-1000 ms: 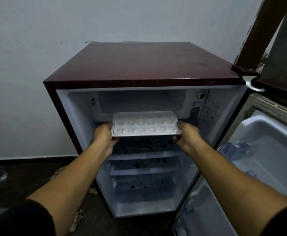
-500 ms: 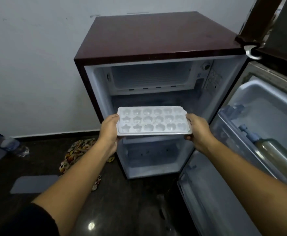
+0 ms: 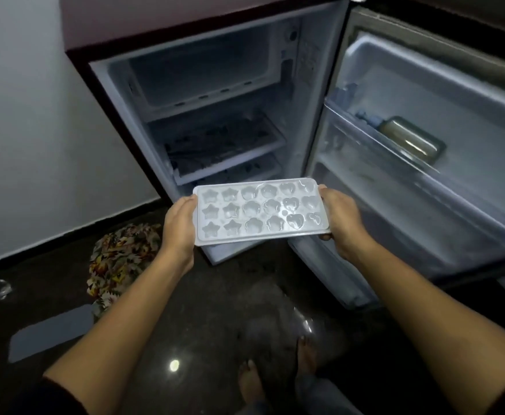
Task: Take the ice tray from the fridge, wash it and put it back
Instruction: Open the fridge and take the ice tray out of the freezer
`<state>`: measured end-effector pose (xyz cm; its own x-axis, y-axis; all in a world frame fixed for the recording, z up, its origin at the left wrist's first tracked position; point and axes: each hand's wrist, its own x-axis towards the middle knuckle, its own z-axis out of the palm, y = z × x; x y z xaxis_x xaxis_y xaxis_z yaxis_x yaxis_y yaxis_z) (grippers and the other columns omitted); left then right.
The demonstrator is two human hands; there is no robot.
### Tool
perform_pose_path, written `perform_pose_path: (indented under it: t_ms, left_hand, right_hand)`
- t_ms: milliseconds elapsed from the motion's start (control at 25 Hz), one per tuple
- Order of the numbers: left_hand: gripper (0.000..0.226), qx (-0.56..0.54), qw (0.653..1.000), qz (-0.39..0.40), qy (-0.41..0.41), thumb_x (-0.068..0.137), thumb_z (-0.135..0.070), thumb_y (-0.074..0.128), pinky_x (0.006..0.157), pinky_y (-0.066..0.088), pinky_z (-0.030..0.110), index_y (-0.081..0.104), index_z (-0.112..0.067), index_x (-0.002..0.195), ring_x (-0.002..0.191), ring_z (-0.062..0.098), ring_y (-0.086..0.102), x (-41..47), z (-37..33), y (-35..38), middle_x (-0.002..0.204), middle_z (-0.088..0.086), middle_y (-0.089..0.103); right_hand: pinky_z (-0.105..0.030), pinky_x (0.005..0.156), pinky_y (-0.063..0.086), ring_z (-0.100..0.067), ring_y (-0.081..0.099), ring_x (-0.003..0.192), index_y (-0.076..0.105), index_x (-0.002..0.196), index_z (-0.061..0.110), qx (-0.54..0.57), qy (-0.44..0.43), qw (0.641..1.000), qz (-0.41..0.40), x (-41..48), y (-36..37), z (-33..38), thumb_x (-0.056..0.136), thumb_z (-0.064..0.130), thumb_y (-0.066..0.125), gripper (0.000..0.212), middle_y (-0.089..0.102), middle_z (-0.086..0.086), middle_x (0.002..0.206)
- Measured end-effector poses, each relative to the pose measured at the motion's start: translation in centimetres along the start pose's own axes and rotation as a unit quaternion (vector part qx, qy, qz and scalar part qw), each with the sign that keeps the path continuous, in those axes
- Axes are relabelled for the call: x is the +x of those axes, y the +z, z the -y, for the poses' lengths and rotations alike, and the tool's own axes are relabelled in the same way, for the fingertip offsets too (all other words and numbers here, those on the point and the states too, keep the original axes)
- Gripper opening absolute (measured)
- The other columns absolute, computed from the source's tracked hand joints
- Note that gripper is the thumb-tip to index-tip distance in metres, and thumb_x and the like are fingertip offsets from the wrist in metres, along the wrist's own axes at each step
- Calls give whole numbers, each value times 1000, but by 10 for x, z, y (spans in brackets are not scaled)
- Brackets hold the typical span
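Note:
A white ice tray with star, flower and heart shaped cells is held level in front of the open small fridge, clear of its shelves. My left hand grips the tray's left end and my right hand grips its right end. The freezer box at the top of the fridge stands open with nothing visible inside.
The fridge door hangs open to the right, with a bottle lying in its rack. A patterned cloth and a grey mat lie on the dark floor at left. My bare feet are below.
The tray has come out of the freezer box and away from the fridge, toward me and lower, with both hands keeping their grip. My view has tilted down toward the floor.

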<state>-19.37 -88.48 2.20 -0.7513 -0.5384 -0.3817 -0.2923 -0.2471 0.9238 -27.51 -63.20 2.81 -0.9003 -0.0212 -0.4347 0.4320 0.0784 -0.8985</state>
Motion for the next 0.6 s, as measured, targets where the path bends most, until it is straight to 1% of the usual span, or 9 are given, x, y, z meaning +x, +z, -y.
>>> perform_pose_path:
  t_ms: [80,160,240,320,360,400,480,600]
  left_hand:
    - [25,14,999,32,-4,111,-22,51,71,60,34,68,-13,94,85,19,75,-13,9,7,91,1,76]
    - [23,23,997,66,-15,111,-22,51,63,61,28,69,-9,104,78,13,77,-29,18,22,86,-2,78]
    - [24,34,994,100,-29,111,-23,51,62,62,28,69,-8,110,77,13,78,-45,26,41,90,0,80]
    - [26,56,988,138,-39,111,-25,51,68,65,32,71,-10,108,82,16,79,-63,38,64,96,4,80]
    - [27,70,985,153,-44,111,-27,51,68,65,32,72,-11,107,82,16,79,-73,43,76,96,5,80]
    - [28,79,982,165,-49,111,-27,51,64,63,31,73,-11,106,80,16,78,-83,49,89,93,3,81]
    - [30,98,974,198,-52,112,-27,49,58,60,26,73,-10,105,74,12,77,-106,58,115,83,-1,81]
    - [31,135,959,245,-47,112,-26,48,56,59,23,73,-9,106,68,9,76,-149,74,160,78,-3,80]
  right_hand:
    - [-24,43,24,-19,46,51,63,93,10,14,6,999,-28,-21,-19,-19,102,28,53,23,56,-11,70]
    - [-23,44,23,-20,43,50,63,92,11,36,12,997,-62,-41,-42,-35,100,25,54,19,53,-11,68]
    - [-23,44,23,-21,42,49,65,91,10,61,17,993,-96,-60,-67,-51,98,23,55,18,52,-11,64]
    - [-25,48,29,-23,49,55,66,92,10,86,18,987,-138,-77,-97,-68,98,24,56,18,55,-13,69]
    - [-28,51,34,-25,53,60,67,92,10,96,16,982,-159,-86,-113,-76,99,24,56,19,59,-13,72]
    - [-30,55,39,-25,58,64,68,91,10,105,15,978,-179,-95,-129,-84,100,24,57,20,62,-11,74]
    - [-28,57,45,-20,62,64,67,86,10,122,15,969,-216,-114,-163,-100,102,22,57,22,66,-6,71]
    - [-25,56,47,-18,62,64,63,86,8,143,16,958,-250,-149,-219,-120,102,20,55,22,64,-6,72]
